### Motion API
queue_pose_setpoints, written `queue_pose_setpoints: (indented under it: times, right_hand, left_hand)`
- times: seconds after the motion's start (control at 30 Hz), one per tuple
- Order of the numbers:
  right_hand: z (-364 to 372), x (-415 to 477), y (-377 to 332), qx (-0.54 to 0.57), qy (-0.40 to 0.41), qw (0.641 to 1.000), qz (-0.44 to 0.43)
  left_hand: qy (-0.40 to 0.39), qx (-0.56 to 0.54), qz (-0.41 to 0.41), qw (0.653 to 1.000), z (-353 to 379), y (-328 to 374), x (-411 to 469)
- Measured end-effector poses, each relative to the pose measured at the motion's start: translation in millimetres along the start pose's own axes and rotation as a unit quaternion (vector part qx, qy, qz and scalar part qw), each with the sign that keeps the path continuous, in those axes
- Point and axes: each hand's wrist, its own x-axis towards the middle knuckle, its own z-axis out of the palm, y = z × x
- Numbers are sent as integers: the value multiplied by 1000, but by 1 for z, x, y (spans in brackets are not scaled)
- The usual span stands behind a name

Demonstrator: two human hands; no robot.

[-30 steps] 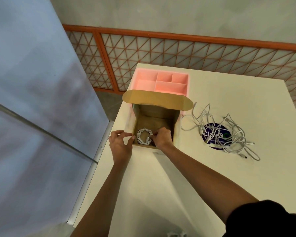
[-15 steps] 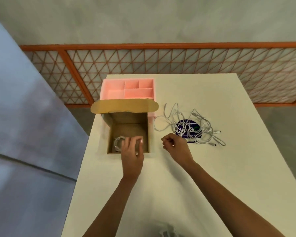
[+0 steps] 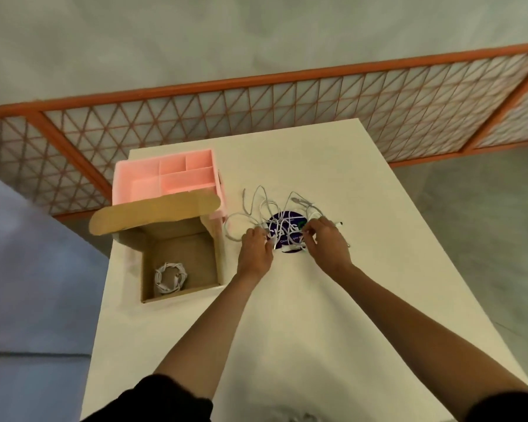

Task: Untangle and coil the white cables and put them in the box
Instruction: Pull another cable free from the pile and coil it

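Note:
A tangle of white cables (image 3: 267, 210) lies on the white table (image 3: 317, 315), partly over a round dark blue sticker (image 3: 285, 229). My left hand (image 3: 254, 251) rests on the tangle's near left side, fingers curled onto the strands. At the tangle's right side, my right hand (image 3: 326, 242) pinches cable between its fingertips. The open cardboard box (image 3: 209, 257) stands at the table's left edge with its lid flap folded back. One coiled white cable (image 3: 170, 277) lies on the box floor, near its front left corner.
A pink divided organiser tray (image 3: 128, 185) stands just behind the box at the table's far left corner. An orange lattice railing (image 3: 256, 114) runs behind the table. The table's left edge drops off beside the box.
Both hands left the box and moved right onto the cable tangle. The coiled cable stays in the box. The head view swung right and lifted.

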Motion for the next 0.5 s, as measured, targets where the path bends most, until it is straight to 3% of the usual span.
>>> queue_pose_setpoints:
  times: [0.07,0.17,0.37,0.5]
  right_hand:
    - [0,8,-2,-40,-3,999,-24]
    - [0,17,-1,-67,-26,996,-53]
    - [2,29,9,-43,-34,995,-89]
    - [-7,43,12,3,-21,996,-82]
  left_hand:
    - [-30,2,-44,999,5,2,17]
    - [-15,-35,-86,996,17,6,25]
    - [56,-104,-84,989,23,20,22]
    - [58,-126,-65,988,13,28,16]
